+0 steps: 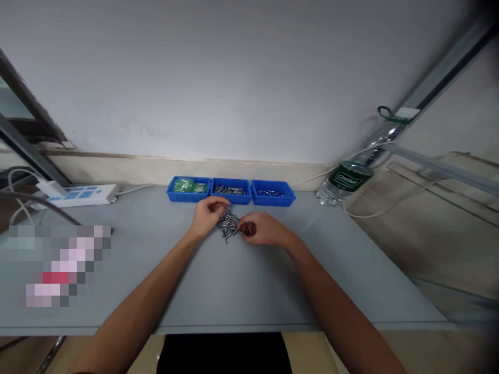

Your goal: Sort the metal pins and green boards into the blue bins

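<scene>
A small pile of grey metal pins or screws (228, 224) lies on the grey table between my hands. My left hand (209, 214) touches the pile's upper left side, its fingers curled together; what they hold, if anything, is too small to name. At the pile's right side is my right hand (260, 228), thumb and fingers pinched at some of the metal pieces. Just beyond stand three blue bins: the left bin (187, 198) holds green and silvery packets, the middle bin (233, 199) grey metal parts, and the right bin (275, 201) a few thin metal pieces.
A white power strip (105, 194) with plugged cables lies at the back left of the table (234, 291). A large water bottle (345, 183) with a green label stands at the back right, beside a white cable. A pixelated item lies on the left. The wall rises behind the bins.
</scene>
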Tool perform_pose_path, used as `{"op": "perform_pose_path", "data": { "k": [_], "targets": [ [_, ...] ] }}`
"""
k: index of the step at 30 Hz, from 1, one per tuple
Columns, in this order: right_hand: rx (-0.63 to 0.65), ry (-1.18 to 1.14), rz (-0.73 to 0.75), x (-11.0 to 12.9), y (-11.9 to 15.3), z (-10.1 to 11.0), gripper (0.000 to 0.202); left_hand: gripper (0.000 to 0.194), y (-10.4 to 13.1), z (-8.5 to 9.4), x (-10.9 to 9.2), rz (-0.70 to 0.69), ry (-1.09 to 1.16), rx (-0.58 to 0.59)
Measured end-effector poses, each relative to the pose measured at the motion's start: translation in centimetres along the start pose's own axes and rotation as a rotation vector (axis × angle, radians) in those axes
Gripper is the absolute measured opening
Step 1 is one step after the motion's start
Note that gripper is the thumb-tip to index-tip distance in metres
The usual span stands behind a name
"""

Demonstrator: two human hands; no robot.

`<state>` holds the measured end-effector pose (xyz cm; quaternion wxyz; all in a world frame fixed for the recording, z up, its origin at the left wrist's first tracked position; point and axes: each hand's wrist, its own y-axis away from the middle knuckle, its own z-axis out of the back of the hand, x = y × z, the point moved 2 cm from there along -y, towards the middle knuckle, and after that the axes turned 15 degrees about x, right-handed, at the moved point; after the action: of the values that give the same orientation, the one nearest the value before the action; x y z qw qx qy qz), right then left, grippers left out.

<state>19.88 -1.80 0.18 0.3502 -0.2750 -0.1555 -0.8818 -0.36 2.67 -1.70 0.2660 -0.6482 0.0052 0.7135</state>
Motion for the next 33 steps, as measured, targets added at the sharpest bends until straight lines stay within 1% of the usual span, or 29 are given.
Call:
{"op": "perform_pose_path", "data": {
  "k": [4, 7, 10, 12, 14, 16, 18, 20, 23, 26, 28, 30, 33],
  "targets": [
    [-0.024, -0.023, 0.027, 0.0, -0.2, -0.3, 0.033, 0.017, 0.2, -0.1, -0.2, 0.027, -0.016, -0.007],
    [-0.068, -0.085, 0.068, 0.0, -0.3, -0.3, 0.031, 0.018, 0.3, -0.1, -0.3, 0.049, -0.01, -0.002],
    [-0.17, -0.247, 0.094, 0.1, -0.2, 0.1, 0.02, 0.017, 0.3, -0.2, -0.6, 0.069, 0.016, 0.032],
    [-0.253, -0.407, 0.1, 0.0, -0.2, 0.4, 0.017, 0.015, 0.4, -0.4, -0.9, 0.064, 0.051, 0.065],
    [-0.321, -0.569, 0.099, -0.3, -0.3, 0.6, 0.022, 0.016, 0.5, -0.6, -1.2, 0.058, 0.095, 0.105],
    [-0.382, -0.698, 0.095, -0.6, -0.4, 0.8, 0.026, 0.02, 0.6, -0.9, -1.5, 0.06, 0.139, 0.146],
    [-0.432, -0.773, 0.088, -0.9, -0.5, 0.8, 0.029, 0.026, 0.7, -1.2, -1.7, 0.062, 0.177, 0.18],
    [-0.455, -0.8, 0.083, -1.0, -0.8, 0.7, 0.031, 0.03, 0.7, -1.3, -1.7, 0.063, 0.208, 0.196],
    [-0.437, -0.772, 0.067, -1.0, -1.0, 0.4, 0.032, 0.031, 0.7, -1.2, -1.5, 0.069, 0.229, 0.202],
    [-0.432, -0.608, 0.009, -0.9, -0.8, 0.5, 0.03, 0.029, 0.5, -0.9, -1.0, 0.085, 0.206, 0.196],
    [-0.393, -0.423, -0.05, -0.9, -0.4, 0.6, 0.024, 0.028, 0.4, -0.6, -0.5, 0.092, 0.176, 0.147],
    [-0.305, -0.247, -0.105, -0.9, 0.0, 0.7, 0.017, 0.027, 0.2, -0.2, 0.0, 0.093, 0.149, 0.063],
    [-0.172, -0.12, -0.152, -1.1, 0.4, 0.6, 0.016, 0.03, -0.1, 0.3, 0.7, 0.087, 0.147, -0.047]
  ]
}}
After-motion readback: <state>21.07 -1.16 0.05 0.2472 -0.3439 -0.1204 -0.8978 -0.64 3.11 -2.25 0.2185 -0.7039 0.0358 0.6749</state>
